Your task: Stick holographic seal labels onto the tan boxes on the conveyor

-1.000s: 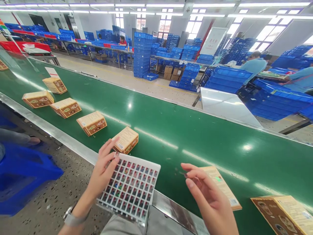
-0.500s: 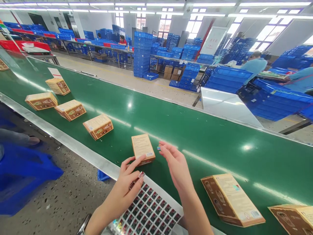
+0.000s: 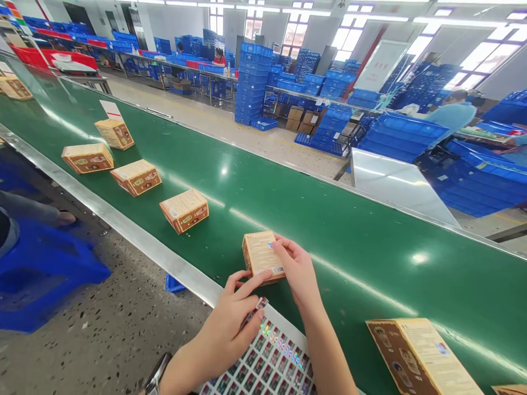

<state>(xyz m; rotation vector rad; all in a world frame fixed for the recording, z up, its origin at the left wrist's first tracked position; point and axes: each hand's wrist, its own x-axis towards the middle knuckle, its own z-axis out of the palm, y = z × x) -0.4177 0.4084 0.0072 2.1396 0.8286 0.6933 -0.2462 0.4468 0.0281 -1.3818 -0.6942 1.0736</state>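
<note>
A tan-and-brown carton lies on the green conveyor belt in front of me. My right hand is at its right edge, pinching a small shiny sticker against the carton's top face. My left hand has its index finger resting on the carton's near edge, by the barcode. Between its thumb and the other fingers it grips the upper corner of a sheet of stickers, which hangs below in rows of small dark holographic squares. One small sticker shows at the left fingertips.
Several similar cartons sit on the belt to the left. Another carton, bearing a shiny sticker, lies at the right. A metal rail edges the near side. Blue crates and seated people are beyond the belt.
My right hand has brought the sticker left onto the carton's top. The cartons appear further right in view, and my left hand has shifted right with the sheet.
</note>
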